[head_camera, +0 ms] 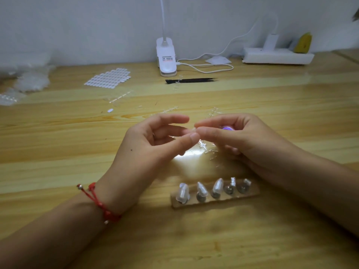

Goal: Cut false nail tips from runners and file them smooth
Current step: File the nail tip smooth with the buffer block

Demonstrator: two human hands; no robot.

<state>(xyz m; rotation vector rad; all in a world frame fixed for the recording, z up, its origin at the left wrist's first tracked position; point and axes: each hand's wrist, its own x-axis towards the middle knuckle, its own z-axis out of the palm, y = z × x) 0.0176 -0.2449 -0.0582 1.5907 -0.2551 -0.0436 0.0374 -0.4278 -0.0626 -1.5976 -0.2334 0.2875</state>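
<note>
Pale varnished pine tabletop (pixel 58 144) fills my view, plain white wall (pixel 77 26) along the top. Centre frame, left hand (pixel 147 144) and right hand (pixel 239 136) meet, both pinching a small clear false nail tip (pixel 192 129); right also curls round something purple (pixel 226 128). Clear plastic runners (pixel 208 150) lie just below. Wooden holder strip (pixel 250 193) lower centre. White clip lamp (pixel 166 57) and black tweezers (pixel 191 80) upper centre, white power strip (pixel 277 56) upper right.

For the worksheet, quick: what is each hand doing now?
Left hand: pinches a small clear nail tip.
Right hand: pinches the same tip; a purple object sits inside its curled fingers.
</note>
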